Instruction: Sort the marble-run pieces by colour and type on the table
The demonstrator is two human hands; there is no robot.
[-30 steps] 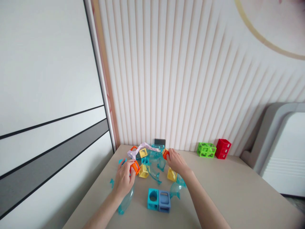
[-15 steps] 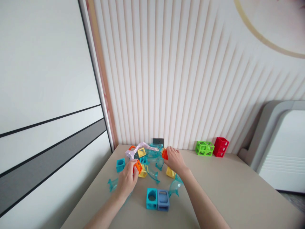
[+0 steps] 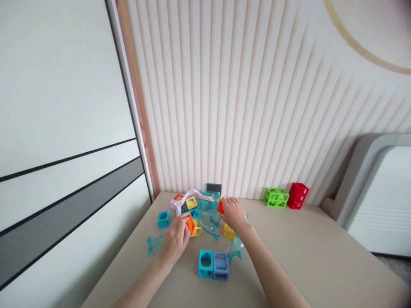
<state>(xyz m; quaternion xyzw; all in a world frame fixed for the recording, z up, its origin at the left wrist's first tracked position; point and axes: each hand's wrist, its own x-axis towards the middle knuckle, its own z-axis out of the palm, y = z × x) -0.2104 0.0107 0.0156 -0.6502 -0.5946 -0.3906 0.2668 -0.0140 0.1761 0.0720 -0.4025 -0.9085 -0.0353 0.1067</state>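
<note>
My left hand is closed on an orange cube block, with a yellow cube block just beyond it. My right hand grips another orange cube block at the far side of the pile; part of it is hidden by the fingers. Between the hands lie several clear teal track pieces. Under my right wrist sits a second yellow block, next to a curved teal piece. Left of my left hand is a teal cube block.
A teal block and a blue block stand joined near the front. Green blocks and a red stack stand by the ribbed wall. A pale lilac strip lies at the back left, a black socket behind.
My left hand has shifted slightly right and nearer with its orange block, which has turned. A teal track piece between the hands has shifted. My right hand stays nearly in place.
</note>
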